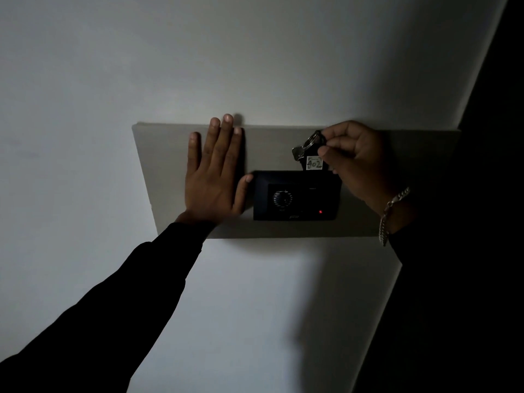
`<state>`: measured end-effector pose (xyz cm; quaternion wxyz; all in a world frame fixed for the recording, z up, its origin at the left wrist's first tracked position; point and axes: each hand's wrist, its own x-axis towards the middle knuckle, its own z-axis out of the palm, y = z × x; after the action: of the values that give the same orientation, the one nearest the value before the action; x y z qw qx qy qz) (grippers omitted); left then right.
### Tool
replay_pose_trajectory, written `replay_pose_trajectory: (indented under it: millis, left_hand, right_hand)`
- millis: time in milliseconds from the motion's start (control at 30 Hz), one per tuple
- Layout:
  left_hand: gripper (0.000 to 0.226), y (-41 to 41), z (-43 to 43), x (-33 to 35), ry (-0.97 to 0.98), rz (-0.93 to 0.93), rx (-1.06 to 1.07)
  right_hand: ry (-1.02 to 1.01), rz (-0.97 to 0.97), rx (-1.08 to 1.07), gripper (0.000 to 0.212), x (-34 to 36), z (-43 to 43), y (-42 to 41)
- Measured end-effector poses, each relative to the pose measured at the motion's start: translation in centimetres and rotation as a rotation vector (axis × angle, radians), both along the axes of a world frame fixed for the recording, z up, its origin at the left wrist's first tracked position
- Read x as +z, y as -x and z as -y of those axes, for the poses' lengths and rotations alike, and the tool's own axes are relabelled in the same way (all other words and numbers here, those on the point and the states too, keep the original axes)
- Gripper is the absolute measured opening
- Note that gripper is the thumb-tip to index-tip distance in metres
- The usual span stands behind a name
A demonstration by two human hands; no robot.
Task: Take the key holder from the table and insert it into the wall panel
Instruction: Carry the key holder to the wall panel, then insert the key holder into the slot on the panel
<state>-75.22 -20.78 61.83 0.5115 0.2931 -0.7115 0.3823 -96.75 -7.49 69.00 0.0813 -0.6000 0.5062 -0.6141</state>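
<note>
A black wall panel (296,195) with a round dial and a small red light is mounted on a grey backing board (158,168). The black key holder (314,163), with a white label and a metal ring with a key, stands upright with its lower end at the panel's top edge. My right hand (354,163) pinches the key holder from the right. My left hand (214,171) lies flat on the board with fingers spread, its thumb touching the panel's upper left corner.
The room is dim. A pale wall (255,52) surrounds the board. A dark edge or doorway (493,109) runs along the right side. A metal bracelet (392,211) hangs on my right wrist.
</note>
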Motion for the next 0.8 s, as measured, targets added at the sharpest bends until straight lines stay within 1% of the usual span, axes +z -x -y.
replay_pose_trajectory:
  millis: [100, 167, 233, 400, 500, 567, 633, 733, 800]
  left_hand:
    - [0.068, 0.0, -0.1, 0.1, 0.003, -0.002, 0.005]
    - [0.068, 0.0, -0.1, 0.1, 0.006, -0.005, 0.009]
    - [0.068, 0.0, 0.0, 0.0, 0.01, -0.002, 0.014]
    - [0.068, 0.0, 0.1, 0.0, 0.024, -0.003, 0.016]
    - [0.068, 0.0, 0.1, 0.1, 0.024, -0.004, 0.016]
    - [0.068, 0.0, 0.1, 0.1, 0.024, -0.005, 0.02]
    - [0.068, 0.0, 0.0, 0.1, 0.023, -0.008, 0.017]
    - [0.068, 0.0, -0.1, 0.1, 0.018, -0.006, 0.009]
    - [0.068, 0.0, -0.1, 0.1, 0.021, -0.005, 0.012]
  right_hand:
    - [-0.012, -0.008, -0.012, 0.016, -0.8, -0.1, 0.1]
    - [0.02, -0.004, -0.016, 0.02, -1.1, -0.2, 0.1]
    - [0.062, -0.052, -0.027, 0.025, -1.4, -0.4, 0.0]
    - [0.104, -0.285, -0.123, 0.037, -1.4, -1.0, 0.3]
    - [0.149, -0.51, -0.188, 0.043, -0.1, -1.2, 0.7]
    - [0.157, -0.661, -0.205, 0.039, 1.0, -1.3, 0.8]
    - [0.148, -0.762, -0.197, 0.029, 1.8, -1.3, 0.6]
    - [0.16, -0.844, -0.192, 0.017, 2.4, -1.2, 0.3]
    - [0.181, -0.862, -0.199, 0.013, 2.5, -1.1, 0.2]
